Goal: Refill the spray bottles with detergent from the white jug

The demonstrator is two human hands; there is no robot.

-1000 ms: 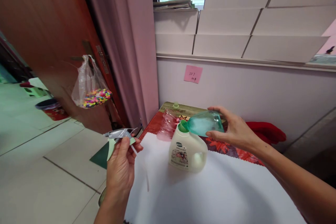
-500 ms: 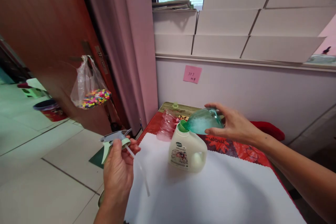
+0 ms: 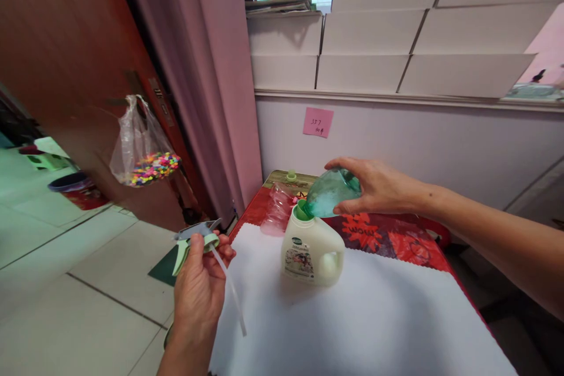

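Note:
My left hand (image 3: 200, 282) is closed on a grey and light green spray trigger head (image 3: 196, 238), whose thin clear tube hangs down to the right. In my right hand (image 3: 374, 185) is a translucent green bottle (image 3: 332, 191), tipped with its neck pointing down to the left. That neck is at a green funnel-like piece (image 3: 303, 210) in the mouth of a cream jug (image 3: 312, 252); I cannot tell whether they touch. The jug stands upright on white paper (image 3: 374, 317), with a label on its front and a handle at its right.
Behind the jug lies a clear pinkish plastic bottle (image 3: 277, 211), and a small green cap (image 3: 291, 175) sits at the table's back corner. A bag of colourful beads (image 3: 154, 167) hangs from the door handle. White boxes (image 3: 370, 32) are stacked above the wall ledge.
My right hand has raised the base of the green bottle, so it tilts more steeply into the jug's mouth. The left hand still holds the trigger head. The view has shifted slightly.

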